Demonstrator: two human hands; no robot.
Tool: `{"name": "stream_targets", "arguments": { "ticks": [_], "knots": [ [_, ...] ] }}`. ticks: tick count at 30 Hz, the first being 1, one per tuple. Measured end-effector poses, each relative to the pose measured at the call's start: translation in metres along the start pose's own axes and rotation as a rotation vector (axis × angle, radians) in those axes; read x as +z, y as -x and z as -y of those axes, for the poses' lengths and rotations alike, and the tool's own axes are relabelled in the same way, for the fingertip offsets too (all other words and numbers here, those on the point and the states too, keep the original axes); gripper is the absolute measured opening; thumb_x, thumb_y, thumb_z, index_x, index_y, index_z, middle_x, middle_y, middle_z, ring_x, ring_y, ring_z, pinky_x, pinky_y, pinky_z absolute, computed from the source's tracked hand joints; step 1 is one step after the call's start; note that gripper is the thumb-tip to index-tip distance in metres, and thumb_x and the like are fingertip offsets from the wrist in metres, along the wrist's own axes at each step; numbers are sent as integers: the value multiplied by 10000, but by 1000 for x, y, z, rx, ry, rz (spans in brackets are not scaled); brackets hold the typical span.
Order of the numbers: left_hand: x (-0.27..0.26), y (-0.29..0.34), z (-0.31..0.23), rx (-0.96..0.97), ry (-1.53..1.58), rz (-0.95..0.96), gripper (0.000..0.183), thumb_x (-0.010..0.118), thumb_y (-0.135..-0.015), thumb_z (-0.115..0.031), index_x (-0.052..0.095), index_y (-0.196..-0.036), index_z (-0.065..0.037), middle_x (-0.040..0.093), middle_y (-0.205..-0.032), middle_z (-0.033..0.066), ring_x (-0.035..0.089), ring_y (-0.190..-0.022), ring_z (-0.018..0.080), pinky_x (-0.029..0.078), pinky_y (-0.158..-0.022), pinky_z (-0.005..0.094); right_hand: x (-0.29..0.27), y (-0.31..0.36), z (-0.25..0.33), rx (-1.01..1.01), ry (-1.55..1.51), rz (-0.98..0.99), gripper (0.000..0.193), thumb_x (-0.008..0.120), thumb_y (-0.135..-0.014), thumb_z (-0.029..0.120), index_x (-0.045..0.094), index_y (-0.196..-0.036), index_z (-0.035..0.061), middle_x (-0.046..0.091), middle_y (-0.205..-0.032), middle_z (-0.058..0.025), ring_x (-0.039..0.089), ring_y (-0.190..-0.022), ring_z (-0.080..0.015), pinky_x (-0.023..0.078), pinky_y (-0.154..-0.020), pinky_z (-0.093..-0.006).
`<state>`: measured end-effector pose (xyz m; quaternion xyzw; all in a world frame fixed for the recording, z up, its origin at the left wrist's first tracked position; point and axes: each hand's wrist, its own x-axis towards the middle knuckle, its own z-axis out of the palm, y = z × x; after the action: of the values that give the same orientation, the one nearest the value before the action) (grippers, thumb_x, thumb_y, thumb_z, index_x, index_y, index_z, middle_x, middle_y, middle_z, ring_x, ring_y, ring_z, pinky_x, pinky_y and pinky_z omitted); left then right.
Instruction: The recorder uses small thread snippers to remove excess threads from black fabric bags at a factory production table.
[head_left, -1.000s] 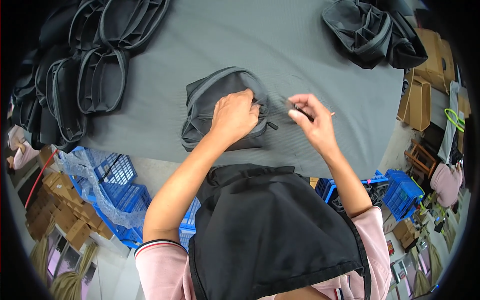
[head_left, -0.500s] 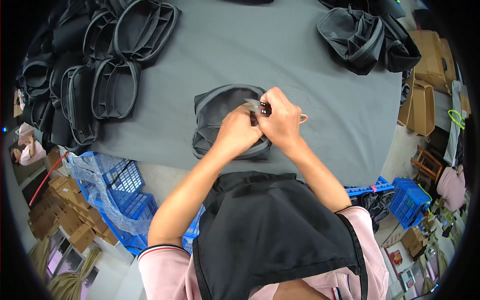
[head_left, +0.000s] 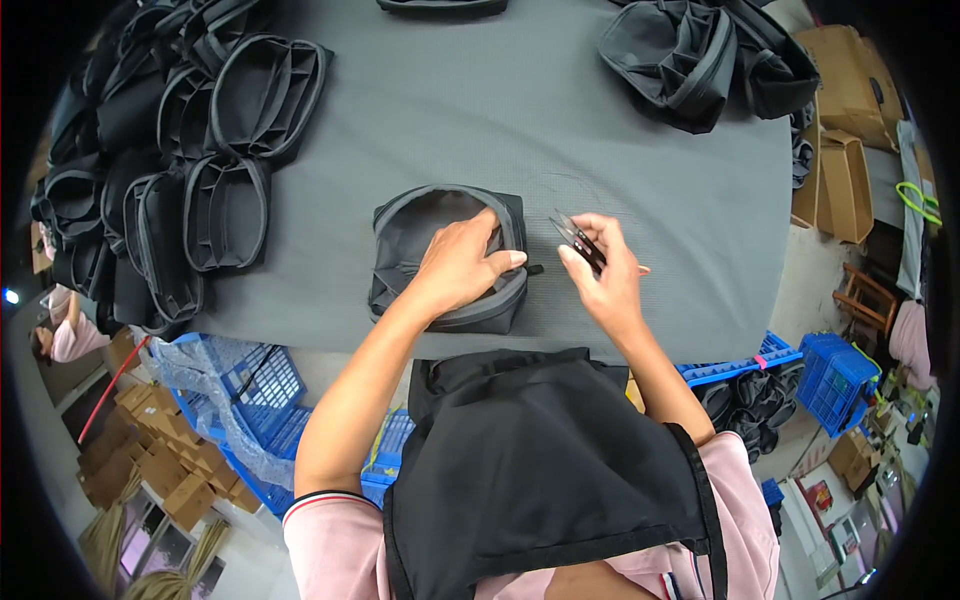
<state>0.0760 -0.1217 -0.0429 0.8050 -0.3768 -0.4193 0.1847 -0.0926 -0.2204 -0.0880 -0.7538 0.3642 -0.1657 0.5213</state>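
Observation:
A black zippered pouch (head_left: 390, 270) lies open on the grey-covered table in front of me, its grey inside showing. My left hand (head_left: 455, 265) reaches over it, fingers inside and thumb across the right rim, gripping that edge; some fingertips are hidden in the pouch. Just right of the pouch, a small dark zipper pull (head_left: 535, 269) sticks out. My right hand (head_left: 612, 270) is closed around dark-handled thread snips (head_left: 583, 245), held apart from the pouch. Their two metal blades point up and left, spread slightly apart.
Many similar black pouches (head_left: 228, 212) are heaped along the table's left side. More pouches (head_left: 680, 60) sit at the far right. Blue plastic crates (head_left: 255, 375) stand below the left edge, another blue crate (head_left: 835, 380) at right. Cardboard boxes (head_left: 845, 185) stand beyond the right edge.
My right hand has drawn away to the right with the snips, off the pouch. My left hand has spread its thumb over the pouch's right rim. The whole view has shifted slightly.

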Motion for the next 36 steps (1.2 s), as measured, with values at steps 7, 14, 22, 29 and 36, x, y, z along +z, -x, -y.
{"name": "stream_targets", "arguments": {
  "ticks": [7, 14, 22, 29, 36],
  "knots": [
    [-19, 15, -1, -38, 325, 273, 415, 716, -738, -231, 541, -986, 52, 611, -829, 104, 561, -817, 148, 446, -714, 313, -17, -27, 44, -229, -19, 224, 229, 680, -716, 93, 595, -927, 69, 558, -849, -36, 546, -691, -183, 439, -607, -298],
    [-22, 23, 6, 42, 658, 327, 403, 726, -734, -244, 524, -948, 32, 583, -804, 57, 529, -755, 113, 432, -677, 272, -26, -47, 54, -508, 74, 411, 245, 682, -680, 66, 627, -919, 62, 580, -806, -39, 540, -698, -186, 436, -629, -296],
    [-14, 22, 18, 188, 610, 362, 424, 739, -716, -261, 517, -946, 18, 566, -848, 58, 508, -800, 114, 429, -700, 286, -34, -57, 64, -665, 284, 476, 238, 702, -667, 107, 651, -899, 119, 589, -803, -6, 547, -682, -202, 410, -605, -324],
    [-16, 16, 29, 142, 441, 455, 409, 743, -716, -276, 522, -908, 11, 537, -823, 44, 481, -782, 131, 409, -721, 280, -39, -56, 62, -795, 349, 462, 197, 698, -691, 147, 649, -882, 149, 565, -793, 35, 497, -616, -191, 407, -588, -328],
    [-18, 18, 26, 170, 548, 437, 434, 753, -701, -327, 490, -823, -5, 444, -732, 17, 397, -689, 117, 355, -602, 281, -46, -52, 70, -673, 323, 441, 201, 695, -693, 149, 646, -888, 150, 551, -801, 28, 486, -610, -203, 400, -602, -321]
  ]
}}
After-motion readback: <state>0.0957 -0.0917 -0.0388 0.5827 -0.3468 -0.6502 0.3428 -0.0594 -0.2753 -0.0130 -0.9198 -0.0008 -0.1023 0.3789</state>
